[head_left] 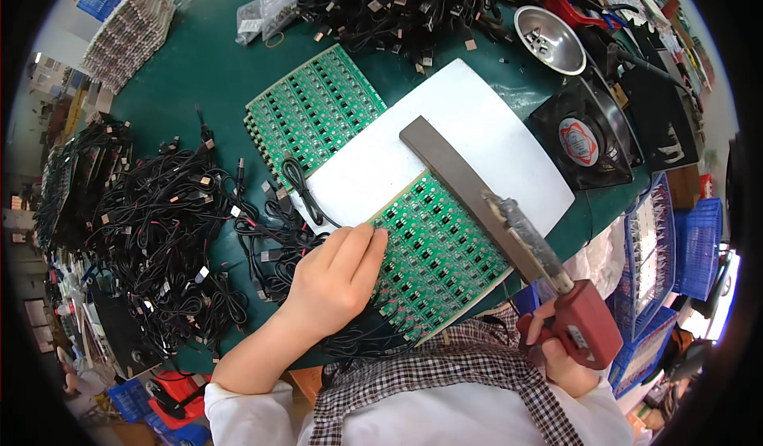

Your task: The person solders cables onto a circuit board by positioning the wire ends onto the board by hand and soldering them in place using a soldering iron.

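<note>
My left hand (338,283) is closed at the left edge of a green circuit board panel (437,255), its fingertips pinched together. A coiled black cable (306,195) runs into those fingers, which hide its end. In my right hand (564,362) is a red-handled soldering gun (588,327). Its grey, crusted barrel slants up and left over a dark flat bar (453,168) lying along the panel's right edge. Thin wires hang from the panel's lower left corner. Under the panel and bar lies a white board (485,120).
Stacked green circuit panels (318,104) lie beyond the white board. Heaps of black cables (167,231) cover the left side, with another pile (405,9) at the back. A metal bowl (548,40) with small parts and a black fan (584,136) stand at right, near blue baskets (699,247).
</note>
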A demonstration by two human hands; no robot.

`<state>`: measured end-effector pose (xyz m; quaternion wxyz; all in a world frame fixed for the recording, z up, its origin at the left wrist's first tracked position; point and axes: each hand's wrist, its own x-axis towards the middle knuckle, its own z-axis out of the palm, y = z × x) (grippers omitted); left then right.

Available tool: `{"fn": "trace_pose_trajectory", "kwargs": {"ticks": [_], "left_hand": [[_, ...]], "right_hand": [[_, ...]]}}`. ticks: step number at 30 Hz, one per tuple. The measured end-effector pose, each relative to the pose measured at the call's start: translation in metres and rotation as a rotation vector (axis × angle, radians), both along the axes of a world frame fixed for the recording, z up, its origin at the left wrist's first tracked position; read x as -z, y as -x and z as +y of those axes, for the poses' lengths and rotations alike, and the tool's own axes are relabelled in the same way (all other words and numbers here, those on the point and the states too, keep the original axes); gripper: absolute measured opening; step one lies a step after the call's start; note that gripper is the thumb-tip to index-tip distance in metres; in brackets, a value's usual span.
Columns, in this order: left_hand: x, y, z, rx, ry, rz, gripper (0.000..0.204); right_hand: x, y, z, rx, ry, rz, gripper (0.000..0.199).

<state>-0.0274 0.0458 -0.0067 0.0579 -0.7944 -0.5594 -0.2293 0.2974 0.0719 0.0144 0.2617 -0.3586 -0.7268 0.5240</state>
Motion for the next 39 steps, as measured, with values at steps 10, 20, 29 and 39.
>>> {"fn": "trace_pose_trajectory", "kwargs": {"ticks": [10,20,29,39], "left_hand": [[0.004,0.000,0.001,-0.009,-0.003,-0.058,0.033],[-0.005,0.008,0.005,0.072,0.082,0.135,0.025],[0.001,0.008,0.002,0.046,0.005,0.158,0.020],[0.002,0.008,0.002,0.052,0.002,0.196,0.019]], "right_hand": [[-0.001,0.027,0.007,-0.104,0.061,0.004,0.077],[0.025,0.031,0.000,0.004,0.389,0.095,0.073],[0.028,0.034,0.002,-0.030,0.404,0.133,0.070],[0.018,0.049,0.014,-0.155,-0.063,0.006,0.049]]}}
